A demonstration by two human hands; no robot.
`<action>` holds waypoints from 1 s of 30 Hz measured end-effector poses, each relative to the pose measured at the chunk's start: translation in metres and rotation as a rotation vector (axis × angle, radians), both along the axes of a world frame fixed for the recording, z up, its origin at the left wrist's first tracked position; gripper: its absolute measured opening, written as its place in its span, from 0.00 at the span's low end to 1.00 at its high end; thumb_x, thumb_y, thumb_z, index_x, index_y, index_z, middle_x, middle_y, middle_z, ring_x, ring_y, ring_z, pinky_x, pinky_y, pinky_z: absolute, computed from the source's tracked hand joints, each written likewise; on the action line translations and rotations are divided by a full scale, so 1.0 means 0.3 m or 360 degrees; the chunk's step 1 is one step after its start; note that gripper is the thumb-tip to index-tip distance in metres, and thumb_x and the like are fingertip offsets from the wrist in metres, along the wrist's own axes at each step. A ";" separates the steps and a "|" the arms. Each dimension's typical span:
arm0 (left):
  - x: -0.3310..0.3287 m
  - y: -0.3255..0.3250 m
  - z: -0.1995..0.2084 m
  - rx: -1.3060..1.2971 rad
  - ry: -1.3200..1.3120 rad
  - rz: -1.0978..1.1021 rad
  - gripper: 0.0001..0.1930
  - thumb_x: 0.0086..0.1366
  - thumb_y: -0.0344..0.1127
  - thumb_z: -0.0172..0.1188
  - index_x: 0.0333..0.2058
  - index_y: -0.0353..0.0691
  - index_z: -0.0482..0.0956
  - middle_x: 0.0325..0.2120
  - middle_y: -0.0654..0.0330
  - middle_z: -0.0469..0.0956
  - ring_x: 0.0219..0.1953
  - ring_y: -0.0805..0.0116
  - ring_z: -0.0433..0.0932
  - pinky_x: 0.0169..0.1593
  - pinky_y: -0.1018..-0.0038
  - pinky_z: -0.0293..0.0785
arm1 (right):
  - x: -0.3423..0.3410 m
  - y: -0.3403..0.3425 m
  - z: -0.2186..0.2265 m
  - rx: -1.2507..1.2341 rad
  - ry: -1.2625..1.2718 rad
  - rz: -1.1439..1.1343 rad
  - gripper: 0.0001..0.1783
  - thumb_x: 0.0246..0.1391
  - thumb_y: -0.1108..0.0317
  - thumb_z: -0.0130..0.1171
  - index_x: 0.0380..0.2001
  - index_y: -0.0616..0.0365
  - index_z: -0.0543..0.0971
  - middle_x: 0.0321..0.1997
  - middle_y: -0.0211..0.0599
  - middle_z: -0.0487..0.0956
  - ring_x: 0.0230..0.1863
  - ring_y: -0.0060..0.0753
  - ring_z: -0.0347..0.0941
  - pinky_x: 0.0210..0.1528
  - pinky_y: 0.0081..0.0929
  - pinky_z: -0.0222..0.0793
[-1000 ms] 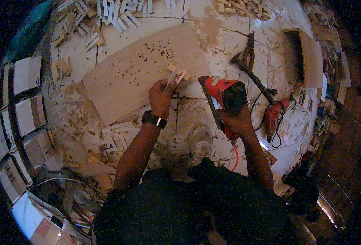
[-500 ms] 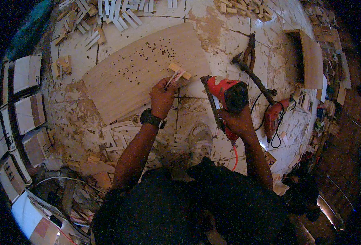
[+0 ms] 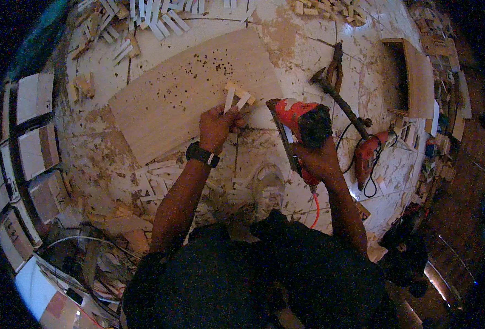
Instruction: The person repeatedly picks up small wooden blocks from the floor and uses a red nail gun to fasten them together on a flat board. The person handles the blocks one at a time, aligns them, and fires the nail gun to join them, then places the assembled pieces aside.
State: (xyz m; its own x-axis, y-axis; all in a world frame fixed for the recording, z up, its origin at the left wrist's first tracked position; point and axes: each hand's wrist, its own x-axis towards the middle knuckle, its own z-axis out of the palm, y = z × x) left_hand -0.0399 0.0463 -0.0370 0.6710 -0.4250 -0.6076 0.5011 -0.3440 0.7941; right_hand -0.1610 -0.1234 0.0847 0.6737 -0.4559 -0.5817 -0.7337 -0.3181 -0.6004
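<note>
Head view: left hand [image 3: 216,125] pinches thin wooden strips [image 3: 236,98], light, stiff, likely snappable, best held near their lower ends; right hand [image 3: 319,160], just beside, is clamped on a heavier red power tool [image 3: 300,123].

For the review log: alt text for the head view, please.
A person's left hand holds small wood strips over a plywood board, while the right hand grips a red power tool. A hammer lies on the scrap-littered floor.

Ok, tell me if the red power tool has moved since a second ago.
No, barely. The red power tool in the right hand sits at the same spot beside the plywood sheet's right corner.
</note>
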 end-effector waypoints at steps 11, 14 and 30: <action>-0.020 0.002 -0.023 -0.0046 -0.0086 0.0173 0.11 0.61 0.35 0.56 0.28 0.30 0.75 0.20 0.58 0.77 0.19 0.73 0.76 0.23 0.78 0.73 | 0.063 0.029 -0.048 -0.0095 -0.0188 0.0290 0.15 0.39 0.65 0.61 0.31 0.61 0.75 0.27 0.41 0.79 0.28 0.36 0.76 0.35 0.33 0.72; -0.021 0.007 -0.038 0.0012 -0.0200 0.0119 0.12 0.61 0.36 0.56 0.28 0.30 0.76 0.20 0.59 0.77 0.19 0.73 0.76 0.24 0.77 0.72 | 0.097 0.045 -0.052 -0.0053 -0.0235 0.0376 0.15 0.40 0.66 0.61 0.32 0.61 0.75 0.28 0.41 0.79 0.29 0.36 0.75 0.36 0.31 0.71; -0.039 0.016 -0.083 -0.0084 -0.0333 0.0258 0.15 0.59 0.42 0.57 0.26 0.33 0.79 0.16 0.58 0.77 0.17 0.73 0.74 0.24 0.73 0.69 | 0.161 0.040 -0.048 -0.0141 -0.0127 0.0558 0.14 0.39 0.65 0.60 0.31 0.60 0.76 0.30 0.45 0.79 0.33 0.47 0.77 0.37 0.35 0.72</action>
